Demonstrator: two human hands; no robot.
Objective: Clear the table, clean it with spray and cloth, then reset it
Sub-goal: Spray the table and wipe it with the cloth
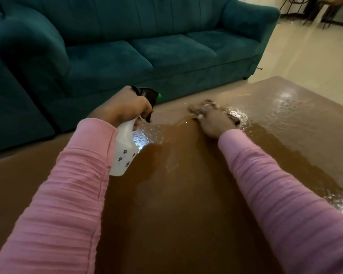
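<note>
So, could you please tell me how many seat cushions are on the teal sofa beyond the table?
3, side by side on the sofa: left cushion, middle cushion, right cushion. None seems hidden.

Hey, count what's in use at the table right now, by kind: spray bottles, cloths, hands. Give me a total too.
Spray bottle: 1
Cloth: 1
Hands: 2, left hand gripping the bottle, right hand on the cloth
Total: 4

Teal sofa [127, 46] (white, flower-printed bottle [124, 153])
</note>
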